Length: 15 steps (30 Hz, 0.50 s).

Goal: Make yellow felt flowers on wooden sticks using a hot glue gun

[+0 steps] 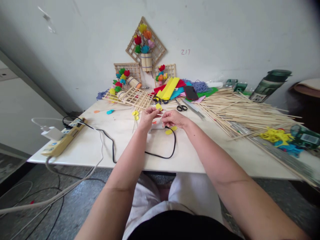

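My left hand (149, 117) is closed in a pinch, with a round yellow petal (158, 107) at its fingertips. Close beside it, my right hand (175, 118) is also pinched; whatever its fingers hold is too small to make out. Beneath both hands lies a white tool, seemingly a glue gun (160, 126), partly hidden, with a black cord (175, 143) curving from its end. More yellow petals (169, 132) lie just right of it. Yellow petal pieces on thin stems (135, 115) rest to the left of my left hand.
Flower lattices (146, 43) stand against the wall. Scissors (182, 108), a phone (190, 93) and coloured sheets (170, 88) lie behind my hands. Wooden sticks (240, 110) spread over the right side. A power strip (63, 140) sits at the left edge, with cables trailing down.
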Available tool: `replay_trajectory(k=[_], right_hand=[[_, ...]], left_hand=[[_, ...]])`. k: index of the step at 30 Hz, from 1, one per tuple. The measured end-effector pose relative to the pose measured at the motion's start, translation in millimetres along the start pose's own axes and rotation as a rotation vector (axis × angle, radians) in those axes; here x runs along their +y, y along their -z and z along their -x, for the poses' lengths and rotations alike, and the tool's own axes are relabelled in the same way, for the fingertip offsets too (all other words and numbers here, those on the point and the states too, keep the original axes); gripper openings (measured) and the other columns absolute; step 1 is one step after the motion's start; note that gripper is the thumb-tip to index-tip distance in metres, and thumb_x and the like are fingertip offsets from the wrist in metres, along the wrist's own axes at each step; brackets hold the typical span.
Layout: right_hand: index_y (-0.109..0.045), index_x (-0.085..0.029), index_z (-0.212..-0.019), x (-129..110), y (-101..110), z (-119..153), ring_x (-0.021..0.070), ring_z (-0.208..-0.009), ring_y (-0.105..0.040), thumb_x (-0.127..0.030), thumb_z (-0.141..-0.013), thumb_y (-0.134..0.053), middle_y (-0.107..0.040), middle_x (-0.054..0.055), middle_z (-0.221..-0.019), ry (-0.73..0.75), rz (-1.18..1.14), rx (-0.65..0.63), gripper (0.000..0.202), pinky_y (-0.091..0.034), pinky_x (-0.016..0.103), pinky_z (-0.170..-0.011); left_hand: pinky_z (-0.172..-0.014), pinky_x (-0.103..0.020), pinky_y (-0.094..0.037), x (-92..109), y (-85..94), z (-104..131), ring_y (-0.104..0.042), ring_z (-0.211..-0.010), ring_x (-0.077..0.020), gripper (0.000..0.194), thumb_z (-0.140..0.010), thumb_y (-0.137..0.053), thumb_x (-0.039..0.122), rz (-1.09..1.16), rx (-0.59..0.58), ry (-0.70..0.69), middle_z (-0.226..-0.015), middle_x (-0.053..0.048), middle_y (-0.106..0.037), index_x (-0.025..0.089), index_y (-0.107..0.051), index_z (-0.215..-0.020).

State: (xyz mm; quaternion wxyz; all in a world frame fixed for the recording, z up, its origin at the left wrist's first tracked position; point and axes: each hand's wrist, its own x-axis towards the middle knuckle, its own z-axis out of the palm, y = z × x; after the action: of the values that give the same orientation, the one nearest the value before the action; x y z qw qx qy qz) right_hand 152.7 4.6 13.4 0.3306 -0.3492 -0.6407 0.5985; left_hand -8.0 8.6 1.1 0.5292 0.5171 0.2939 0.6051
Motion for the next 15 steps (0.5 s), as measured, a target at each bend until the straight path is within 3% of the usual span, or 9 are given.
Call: replay_trajectory(k=[5,10,15], right_hand=[[-0.059,-0.013,-0.065,1,2,1,0.0052,-0.037,-0.048,-0.023,-0.068,-0.073,-0.068,0.005,-0.056,-0.021,0.02,-0.08,0.018,-0.025,0.015,-0.032],[-0.064,-0.011,-0.073,-2,13,5,0.009,-0.045,-0.057,-0.036,-0.072,-0.071,-0.072,0.01,-0.067,-0.054,0.024,-0.17,0.027,-0.033,0.016,-0.036],[-0.067,-0.012,-0.078,5,26,2,0.008,-0.051,-0.058,-0.039,-0.07,-0.073,-0.071,0.006,-0.072,0.095,-0.117,0.168,0.029,-0.034,0.016,-0.038]], left_hand=[[-0.061,-0.022,-0.049,0,0.5,-1,-0.06,-0.058,-0.0085,0.033,-0.057,-0.083,0.038,-0.019,0.004,-0.022,-0.065,0.0,-0.066,0.014,-0.063,-0.068],[-0.06,-0.023,-0.048,1,-1.3,-1,-0.059,-0.055,-0.008,0.033,-0.055,-0.084,0.037,-0.018,-0.038,-0.009,-0.062,-0.001,-0.066,0.013,-0.064,-0.066],[-0.06,-0.024,-0.05,-2,-4.1,1,-0.06,-0.055,-0.0095,0.035,-0.054,-0.084,0.039,-0.063,-0.159,0.075,-0.059,0.0,-0.066,0.014,-0.064,-0.067]])
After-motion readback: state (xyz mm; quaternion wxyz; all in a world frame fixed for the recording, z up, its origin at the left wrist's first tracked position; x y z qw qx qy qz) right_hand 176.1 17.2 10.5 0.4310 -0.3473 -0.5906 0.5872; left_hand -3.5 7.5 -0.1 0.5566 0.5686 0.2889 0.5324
